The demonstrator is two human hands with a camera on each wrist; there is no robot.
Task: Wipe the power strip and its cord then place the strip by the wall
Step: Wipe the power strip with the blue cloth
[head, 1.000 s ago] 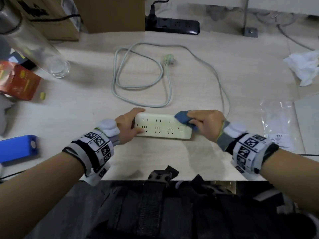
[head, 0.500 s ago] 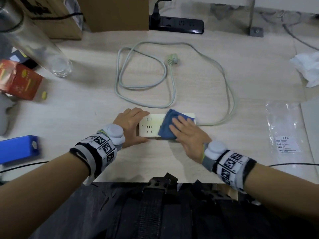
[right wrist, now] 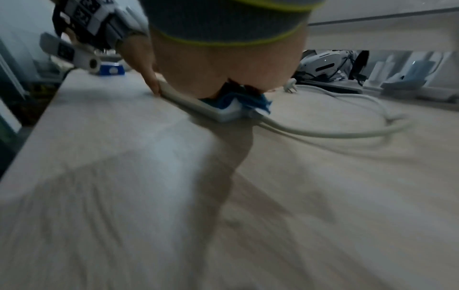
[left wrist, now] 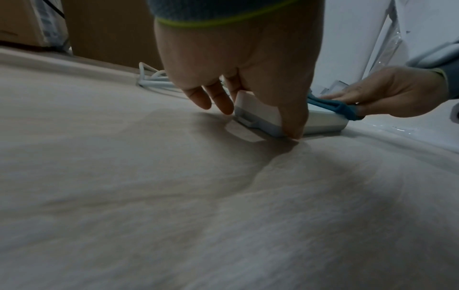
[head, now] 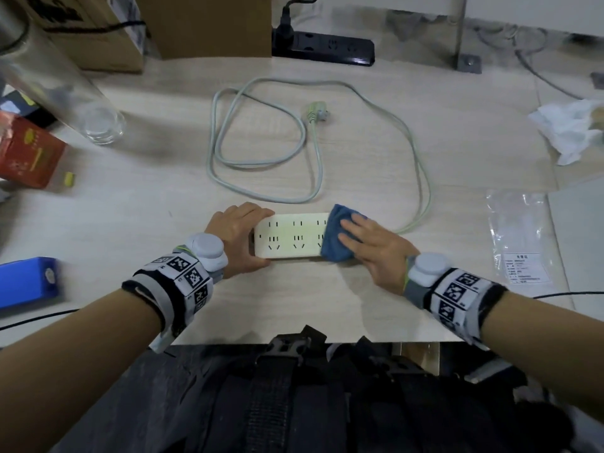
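Observation:
A white power strip [head: 291, 235] lies flat near the table's front edge. My left hand [head: 243, 235] grips its left end, thumb on the near side and fingers on the far side; the left wrist view shows the thumb [left wrist: 293, 125] at the near corner of the strip [left wrist: 320, 119]. My right hand [head: 369, 246] presses a folded blue cloth [head: 336, 237] flat onto the strip's right end with straight fingers. The pale cord [head: 313, 152] leaves that end and loops across the table to its plug [head: 315, 111]. The right wrist view shows the cloth [right wrist: 248, 100] on the strip [right wrist: 198, 104] and the cord [right wrist: 323, 133].
A black power strip [head: 327, 47] lies at the back by the wall, beside cardboard boxes [head: 202, 24]. A glass [head: 98, 122], red box [head: 29, 155] and blue box [head: 26, 282] stand left. Crumpled tissue [head: 568, 129] and a plastic bag [head: 519, 237] lie right.
My right hand flattened on the cloth, swept it to the strip's middle, then slid it back to the right end. The left hand kept its grip on the left end.

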